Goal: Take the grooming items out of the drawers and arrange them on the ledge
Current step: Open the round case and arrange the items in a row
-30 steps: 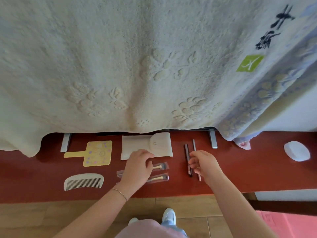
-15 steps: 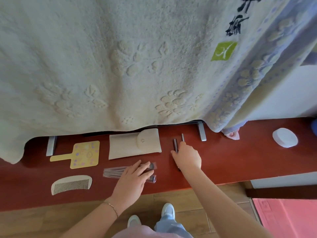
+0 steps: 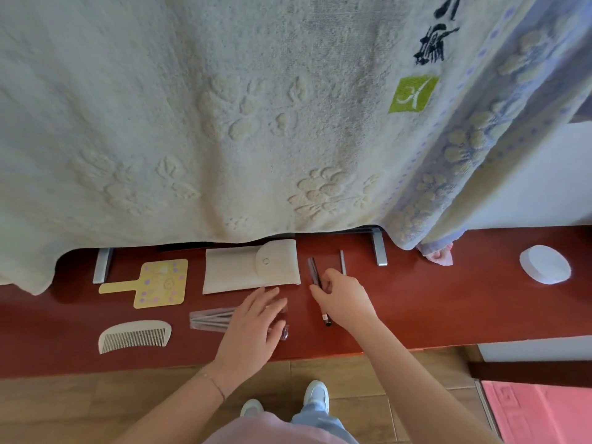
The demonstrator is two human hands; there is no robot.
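Hidden or unclear:
- Rear of red ledge (image 3: pixel 448 302) covered by hanging cream towel (image 3: pixel 192 123) with raised flower relief; only the feet of two grey metal brackets (image 3: pixel 103 265) exposed below the hem.
- Clear plastic sleeves (image 3: pixel 209 319) partly under left hand (image 3: pixel 251 331); contents thin and pale, not identifiable. Dark end of one sleeve protruding past the fingers near the front edge.
- Dark slim stick (image 3: pixel 315 274) partly behind right hand (image 3: pixel 344 299); lower tip emerging below the palm. Type of tool not determinable.
- Thin grey rod (image 3: pixel 342 262) just beside the stick, toward the back edge; lower end hidden by the hand.
- Pink object (image 3: pixel 439 256) at the towel's right hem, mostly covered.

Hands:
- Left: flat, fingers spread, palm down on the sleeves, middle of ledge near front edge.
- Right: thumb and forefinger pinched on the dark stick, remaining fingers curled.

Materials and shapes:
- Beige fabric pouch (image 3: pixel 251 267), rectangular, rounded flap with snap, toward the back edge at centre.
- Yellow paddle-shaped mirror (image 3: pixel 160 283) with pastel dots, left of pouch.
- Pale curved fine-tooth comb (image 3: pixel 134 336), front-left.
- White round disc (image 3: pixel 544 264), smooth, far right, well apart from the rest.
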